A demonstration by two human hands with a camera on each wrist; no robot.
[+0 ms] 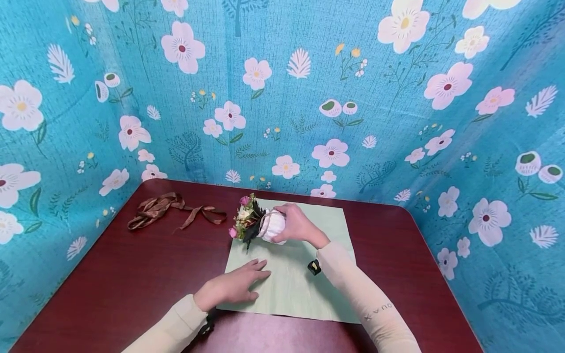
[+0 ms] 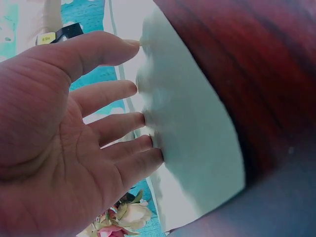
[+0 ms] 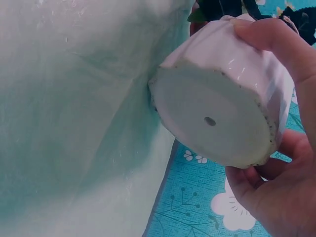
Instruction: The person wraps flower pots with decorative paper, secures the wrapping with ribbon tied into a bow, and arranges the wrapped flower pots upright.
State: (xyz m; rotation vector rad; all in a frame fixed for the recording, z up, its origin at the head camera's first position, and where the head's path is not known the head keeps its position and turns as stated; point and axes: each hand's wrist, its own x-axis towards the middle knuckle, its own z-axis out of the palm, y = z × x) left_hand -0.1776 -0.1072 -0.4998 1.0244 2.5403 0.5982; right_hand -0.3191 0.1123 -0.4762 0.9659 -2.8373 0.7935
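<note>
A white ribbed flower pot [image 1: 272,226] lies tipped on its side over the pale green sheet [image 1: 304,284], its pink and cream flowers [image 1: 245,218] pointing left. My right hand [image 1: 296,223] grips the pot around its body, thumb on one side and fingers on the other. In the right wrist view the pot's flat base [image 3: 212,116] faces the camera, with a small hole in it. With fingers spread and nearly straight, my left hand [image 1: 236,285] rests its fingertips [image 2: 143,120] on the sheet's left front part.
A brown ribbon [image 1: 159,208] lies loosely heaped at the back left of the dark red table [image 1: 145,274]. Blue flowered cloth [image 1: 282,98] hangs around the back and both sides of the table.
</note>
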